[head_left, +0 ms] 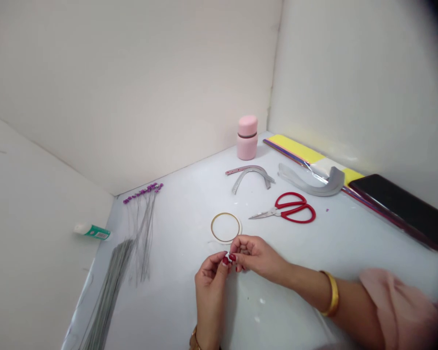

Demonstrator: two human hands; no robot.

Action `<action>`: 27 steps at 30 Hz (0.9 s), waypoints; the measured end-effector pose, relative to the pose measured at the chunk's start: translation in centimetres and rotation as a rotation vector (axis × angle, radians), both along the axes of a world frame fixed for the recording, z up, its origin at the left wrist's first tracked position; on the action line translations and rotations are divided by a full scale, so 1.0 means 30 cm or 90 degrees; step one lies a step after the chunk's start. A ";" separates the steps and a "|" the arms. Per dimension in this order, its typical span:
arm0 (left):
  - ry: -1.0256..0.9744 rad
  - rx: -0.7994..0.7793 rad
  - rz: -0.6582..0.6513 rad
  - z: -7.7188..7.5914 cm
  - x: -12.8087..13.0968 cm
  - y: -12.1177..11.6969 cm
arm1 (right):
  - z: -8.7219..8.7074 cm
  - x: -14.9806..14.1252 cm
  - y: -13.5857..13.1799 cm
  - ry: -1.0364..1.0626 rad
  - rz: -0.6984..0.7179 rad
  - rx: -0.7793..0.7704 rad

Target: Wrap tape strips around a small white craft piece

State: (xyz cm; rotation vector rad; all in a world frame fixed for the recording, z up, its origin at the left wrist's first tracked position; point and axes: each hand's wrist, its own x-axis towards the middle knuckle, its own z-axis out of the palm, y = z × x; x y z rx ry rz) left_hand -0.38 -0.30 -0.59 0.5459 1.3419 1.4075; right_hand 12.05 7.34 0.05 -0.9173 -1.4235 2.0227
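- My left hand (211, 282) is pinched nearly shut, thumb and fingertips closed on a small pale piece (228, 256), too small and covered for me to tell its shape.
- My right hand (257, 257) meets it there, thumb and forefinger pinched on the same piece, the other fingers curled.
- The piece sits between my fingertips, above the white table (182, 301), just on my side of a thin gold-edged ring (212, 226).
- The pink jar (247, 146) stands upright near the far corner with its lid on, so I cannot tell what it holds.
- The clear packet (323, 167) along the right wall has coloured sheets in it, a yellow one on top; a dark phone (405, 209) lies over its near end.
- The green and white tube (97, 232) lies on its side at the left edge, contents hidden.
- Red-handled scissors (299, 208) lie to the right of the ring, blades together, pointing left; curved strips (253, 170) and a wider translucent curved band (310, 187) lie beyond them.
- On my left, purple-tipped wires (146, 228) lie loose beside a thick bundle of grey wires (111, 287), neither in any container.
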 end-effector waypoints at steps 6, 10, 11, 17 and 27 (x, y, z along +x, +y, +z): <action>0.011 0.007 0.000 -0.009 -0.003 0.000 | -0.002 -0.006 0.001 0.015 0.005 -0.020; 0.005 0.003 0.002 -0.013 -0.004 -0.002 | 0.001 -0.005 0.006 0.021 0.009 -0.027; 0.003 0.002 0.001 -0.011 -0.004 -0.002 | 0.001 -0.004 0.008 0.021 0.009 -0.028; -0.022 -0.003 0.014 -0.003 -0.001 0.000 | 0.000 -0.001 0.016 0.011 0.007 -0.034; -0.037 0.004 0.022 0.003 0.003 -0.001 | 0.011 0.002 0.008 0.010 0.029 -0.037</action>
